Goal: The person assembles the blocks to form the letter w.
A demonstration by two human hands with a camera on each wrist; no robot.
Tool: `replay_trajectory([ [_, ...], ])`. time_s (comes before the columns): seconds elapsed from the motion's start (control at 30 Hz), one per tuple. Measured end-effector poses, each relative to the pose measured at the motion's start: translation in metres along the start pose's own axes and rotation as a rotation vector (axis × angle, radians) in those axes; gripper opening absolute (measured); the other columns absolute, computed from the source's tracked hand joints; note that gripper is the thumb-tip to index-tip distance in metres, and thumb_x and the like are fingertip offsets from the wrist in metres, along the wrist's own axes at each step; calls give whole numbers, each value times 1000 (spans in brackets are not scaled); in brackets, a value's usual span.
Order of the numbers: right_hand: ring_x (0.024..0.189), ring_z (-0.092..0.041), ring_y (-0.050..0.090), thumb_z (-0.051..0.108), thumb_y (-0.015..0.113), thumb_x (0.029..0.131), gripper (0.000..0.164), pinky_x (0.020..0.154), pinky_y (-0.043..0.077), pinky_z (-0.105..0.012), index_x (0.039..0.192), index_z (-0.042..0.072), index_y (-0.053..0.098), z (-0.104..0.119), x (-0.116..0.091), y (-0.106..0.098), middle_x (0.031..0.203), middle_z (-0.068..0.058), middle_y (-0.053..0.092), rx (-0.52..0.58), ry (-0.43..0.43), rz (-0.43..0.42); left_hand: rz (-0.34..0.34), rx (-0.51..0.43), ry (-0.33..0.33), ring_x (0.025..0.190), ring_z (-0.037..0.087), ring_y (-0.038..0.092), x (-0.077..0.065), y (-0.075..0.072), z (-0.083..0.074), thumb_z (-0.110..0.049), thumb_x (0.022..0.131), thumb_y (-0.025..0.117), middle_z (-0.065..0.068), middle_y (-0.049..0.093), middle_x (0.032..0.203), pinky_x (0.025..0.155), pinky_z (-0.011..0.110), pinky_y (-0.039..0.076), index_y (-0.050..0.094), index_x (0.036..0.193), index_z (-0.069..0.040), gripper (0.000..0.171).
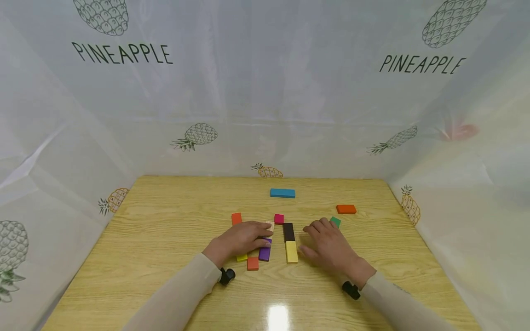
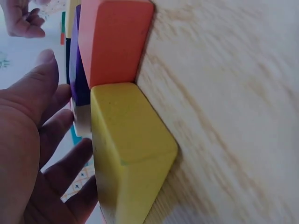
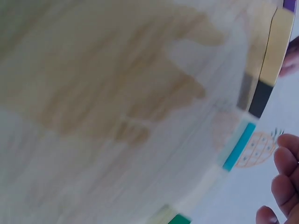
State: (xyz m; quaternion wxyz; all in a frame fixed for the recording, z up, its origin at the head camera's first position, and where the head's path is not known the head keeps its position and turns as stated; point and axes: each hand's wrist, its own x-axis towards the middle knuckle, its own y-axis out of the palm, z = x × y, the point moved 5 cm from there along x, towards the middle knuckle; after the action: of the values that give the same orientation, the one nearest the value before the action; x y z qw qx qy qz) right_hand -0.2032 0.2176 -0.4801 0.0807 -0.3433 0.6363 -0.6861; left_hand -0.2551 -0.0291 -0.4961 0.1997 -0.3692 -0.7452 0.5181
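Observation:
My left hand point(image 1: 244, 236) lies over a group of coloured wooden blocks, its fingertips touching the pale block point(image 1: 270, 224) and the purple block point(image 1: 265, 254). In the left wrist view its fingers are spread beside the yellow block point(image 2: 135, 126), which adjoins an orange block point(image 2: 119, 42). Part of a red-orange block point(image 1: 236, 218) shows beyond that hand. My right hand point(image 1: 331, 243) is held loosely with nothing in it, close to a green block point(image 1: 336, 222) that it partly covers. Between the hands, a black block point(image 1: 288, 232) and a light yellow block point(image 1: 291, 252) stand end to end.
A magenta block point(image 1: 279, 219) sits just behind the black one. Farther back lie a blue block point(image 1: 282, 193) and, to the right, another red-orange block point(image 1: 346, 209). The wooden table point(image 1: 165, 202) meets a pineapple-print sheet point(image 1: 248, 92) at its back and sides.

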Motion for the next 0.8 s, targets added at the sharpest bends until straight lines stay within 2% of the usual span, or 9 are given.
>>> replay_trajectory([
  [0.1,102,-29,58,42,81,91,46,89,52,-47,117,6,72,-12,-3,0,111,-8,69,5,44,-21,-31,26,-1,152,26,46,0,-2,-2,-45,109,55,0,50,163,126,46,38,61,151,-19,49],
  [0.2,103,-31,58,41,78,94,45,91,50,-50,120,5,71,-25,-6,1,112,-9,69,11,113,5,-76,57,14,150,26,48,1,-4,-6,-43,109,56,1,53,160,125,45,38,63,150,-18,48],
  [0.37,102,-33,55,41,74,97,47,88,46,-51,124,2,70,-45,-10,1,112,-12,67,18,195,32,-157,70,37,147,24,52,5,-4,-23,-39,107,62,3,59,155,126,45,37,68,144,-16,44],
  [0.47,100,-35,55,39,74,97,48,83,45,-51,124,0,69,-57,-12,0,112,-15,67,8,221,35,-171,46,44,147,24,51,10,-1,-35,-38,106,65,3,59,155,127,48,34,69,143,-16,43],
  [0.57,106,-39,56,38,73,98,48,86,46,-56,125,-1,67,-69,-16,0,117,-18,67,18,262,56,-176,56,52,148,24,51,15,3,-45,-41,105,65,2,59,155,128,53,32,69,142,-17,45],
  [0.67,116,-43,55,38,72,100,48,91,46,-62,126,-2,66,-78,-19,2,123,-20,66,45,307,81,-182,93,47,149,22,50,20,8,-51,-46,104,64,0,59,156,128,53,31,69,142,-20,46],
  [0.8,123,-46,52,38,69,102,49,93,45,-65,129,-3,65,-87,-24,4,127,-22,65,70,351,109,-184,105,37,150,21,48,27,15,-55,-52,102,64,-2,58,156,129,52,29,69,142,-23,50],
])
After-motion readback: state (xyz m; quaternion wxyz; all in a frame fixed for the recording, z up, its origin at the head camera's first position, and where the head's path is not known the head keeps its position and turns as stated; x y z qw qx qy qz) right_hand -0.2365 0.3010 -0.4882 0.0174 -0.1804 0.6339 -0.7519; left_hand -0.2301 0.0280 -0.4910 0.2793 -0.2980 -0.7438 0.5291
